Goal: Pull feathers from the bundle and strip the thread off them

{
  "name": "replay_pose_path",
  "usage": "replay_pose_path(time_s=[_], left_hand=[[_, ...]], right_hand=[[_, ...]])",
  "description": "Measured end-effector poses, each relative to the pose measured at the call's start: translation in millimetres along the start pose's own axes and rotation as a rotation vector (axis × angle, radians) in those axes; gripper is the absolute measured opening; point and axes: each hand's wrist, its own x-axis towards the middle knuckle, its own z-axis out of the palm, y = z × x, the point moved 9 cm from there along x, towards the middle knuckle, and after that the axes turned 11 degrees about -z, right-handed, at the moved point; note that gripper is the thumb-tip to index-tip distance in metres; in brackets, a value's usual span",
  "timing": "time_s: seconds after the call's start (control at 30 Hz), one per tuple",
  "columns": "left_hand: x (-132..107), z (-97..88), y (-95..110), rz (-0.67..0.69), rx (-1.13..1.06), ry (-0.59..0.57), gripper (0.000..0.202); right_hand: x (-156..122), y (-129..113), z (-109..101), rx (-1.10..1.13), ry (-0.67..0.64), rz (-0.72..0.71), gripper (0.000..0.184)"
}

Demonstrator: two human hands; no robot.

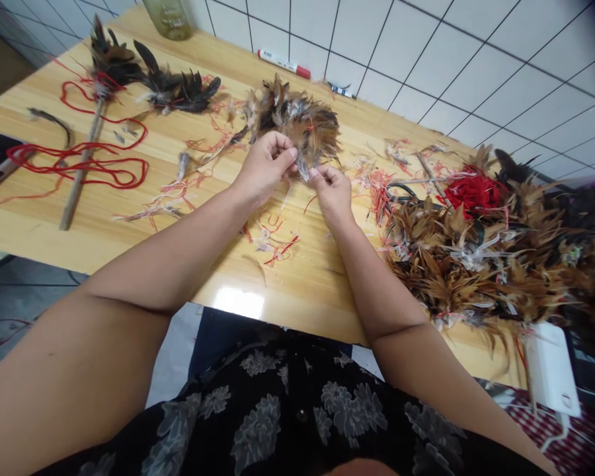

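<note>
My two hands are close together but not touching: the thumb and fingers of my left hand and of my right hand are each pinched at the pale, gathered end of a feather bunch. It sits in front of me, over the middle of the worktop, its brown tips fanned away from me. Whether a thread is caught in my grip too, I cannot tell.

That pale end looks thin, so I'd judge that uneven pressure could let single feathers slip out, and a hard tug from either side might split the bunch or snap quills. Thread scraps lie near my wrists and could cling to the feathers. Off to my left, the red cord lies in loose loops across a wooden stick; a dragging forearm might tangle it. To my right, the feather pile spreads near my forearm, and a careless elbow could push some over the front edge.
</note>
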Motion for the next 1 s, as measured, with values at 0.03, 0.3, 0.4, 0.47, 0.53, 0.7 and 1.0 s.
replay_pose_path(time_s=[0.03, 0.3, 0.4, 0.47, 0.53, 0.7, 1.0], left_hand=[[2, -3.3, 0, 0.015, 0.028, 0.022, 0.035], [-2, -34.4, 42, 0.150, 0.440, 0.262, 0.047], [-7, -24.2, 45, 0.203, 0.526, 0.171, 0.048], [-8, -14.3, 36, 0.219, 0.514, 0.074, 0.045], [-9, -5.5, 25, 0.224, 0.522, 0.005, 0.041], [-8, 5.5, 7, 0.182, 0.671, -0.030, 0.037], [-1, -3.0, 22, 0.170, 0.734, 0.077, 0.028]], right_hand=[[1, 2, 0, 0.007, -0.009, -0.003, 0.061], [8, 18, -11, 0.019, 0.044, -0.010, 0.067], [8, 14, -8, 0.002, 0.021, -0.023, 0.066], [7, 11, -7, 0.004, 0.026, -0.016, 0.065], [7, 9, -7, 0.005, 0.030, -0.011, 0.064], [9, 12, -7, -0.012, 0.019, -0.044, 0.070], [9, 20, -9, -0.044, 0.022, -0.051, 0.066]])
